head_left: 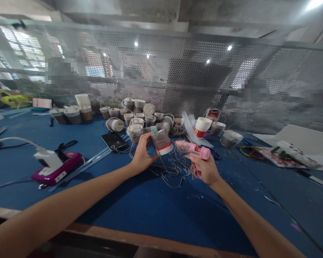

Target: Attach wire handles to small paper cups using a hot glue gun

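My left hand [143, 154] grips a paper cup [162, 142] tilted on its side above the table. Grey cord covers most of the cup, leaving a red band and a white strip bare near one end. From the cup a loose length of grey cord [174, 172] trails down in loops onto the tabletop. In my right hand [206, 167] is a pink hot glue gun [193, 150], held by its handle. Its nozzle points left, close to the cup's red and white end; whether they touch I cannot tell.
Several cord-wrapped cups with handles [136, 130] stand and lie behind my hands. White paper cups [203, 125] are stacked at back right. A black phone [113, 141] and a purple power strip [56, 169] lie left. Scraps litter the blue table [161, 211]; a perforated screen [161, 79] rises behind.
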`<state>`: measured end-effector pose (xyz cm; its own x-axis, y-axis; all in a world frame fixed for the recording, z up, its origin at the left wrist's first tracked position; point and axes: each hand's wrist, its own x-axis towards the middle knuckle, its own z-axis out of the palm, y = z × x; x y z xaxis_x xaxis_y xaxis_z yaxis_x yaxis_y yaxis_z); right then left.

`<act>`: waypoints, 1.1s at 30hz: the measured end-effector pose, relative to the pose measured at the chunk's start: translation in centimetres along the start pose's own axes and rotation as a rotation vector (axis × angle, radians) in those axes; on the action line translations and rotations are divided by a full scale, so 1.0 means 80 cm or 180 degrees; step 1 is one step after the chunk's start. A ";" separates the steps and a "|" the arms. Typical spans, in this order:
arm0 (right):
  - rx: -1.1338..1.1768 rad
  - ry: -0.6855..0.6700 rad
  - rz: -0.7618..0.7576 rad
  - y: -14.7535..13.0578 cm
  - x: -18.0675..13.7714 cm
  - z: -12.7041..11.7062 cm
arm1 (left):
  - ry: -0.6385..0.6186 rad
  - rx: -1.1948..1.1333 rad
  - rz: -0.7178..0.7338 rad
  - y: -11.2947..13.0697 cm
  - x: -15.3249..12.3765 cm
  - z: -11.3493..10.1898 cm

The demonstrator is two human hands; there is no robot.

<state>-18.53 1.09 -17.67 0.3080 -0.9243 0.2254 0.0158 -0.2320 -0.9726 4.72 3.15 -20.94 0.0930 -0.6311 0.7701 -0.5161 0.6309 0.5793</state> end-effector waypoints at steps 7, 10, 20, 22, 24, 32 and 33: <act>-0.0766 0.0487 -0.0033 0.000 0.006 -0.008 | -0.0137 -0.0200 -0.0029 0.007 0.000 0.000; -0.2292 0.1054 -0.0030 -0.009 0.011 -0.020 | -0.0146 -0.0031 -0.0046 0.010 0.001 -0.002; -0.3788 0.1573 -0.0453 -0.002 0.014 -0.023 | -0.0140 0.0367 -0.0090 0.007 -0.002 -0.005; -0.3007 0.0998 -0.1188 -0.001 0.007 -0.013 | -0.0128 0.0352 -0.0080 0.008 -0.001 -0.005; -0.2018 0.0072 -0.1369 -0.002 -0.004 0.000 | -0.0120 0.0323 -0.0072 0.009 -0.001 -0.004; 0.0570 -0.1951 0.0152 -0.011 -0.020 0.034 | -0.0153 0.0269 -0.0097 0.009 -0.003 -0.002; 0.0802 -0.2045 0.0311 -0.017 -0.018 0.031 | -0.0170 0.0241 -0.0104 0.008 -0.003 -0.002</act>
<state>-16.64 3.47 -16.85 0.8198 -0.5568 0.1335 0.1557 -0.0077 -0.9878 4.48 3.77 -20.71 0.0663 -0.6751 0.7348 -0.5766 0.5751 0.5804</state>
